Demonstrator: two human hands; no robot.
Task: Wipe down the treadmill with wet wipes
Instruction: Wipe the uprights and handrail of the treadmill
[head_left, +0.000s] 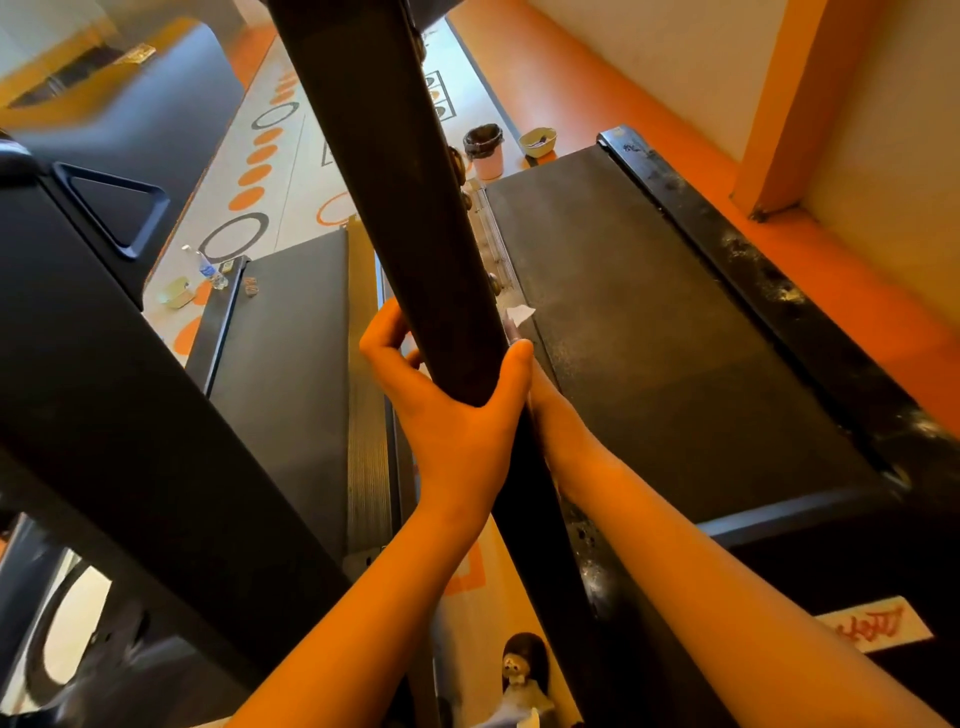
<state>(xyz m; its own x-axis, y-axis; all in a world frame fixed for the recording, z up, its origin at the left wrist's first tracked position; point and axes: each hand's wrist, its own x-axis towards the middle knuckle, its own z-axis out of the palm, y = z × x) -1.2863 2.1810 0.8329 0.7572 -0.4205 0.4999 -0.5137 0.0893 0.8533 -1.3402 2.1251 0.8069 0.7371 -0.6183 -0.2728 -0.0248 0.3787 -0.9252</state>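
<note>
Head view: left hand (447, 410) curls fingers and thumb round the treadmill's black upright post (405, 197). Right hand (540, 387) reaches behind the post, its fingers hidden, so its grip cannot be told. A white wet wipe (521, 313) corner peeks out beside the post, at the belt's (649, 338) edge.

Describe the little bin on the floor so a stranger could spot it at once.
Follow the black treadmill belt on the right to its far end. Just past that end's left corner, on the floor, stands the bin. It is upright, pinkish and lined with a black bag, unlike the shallow pale bowl beside it.
</note>
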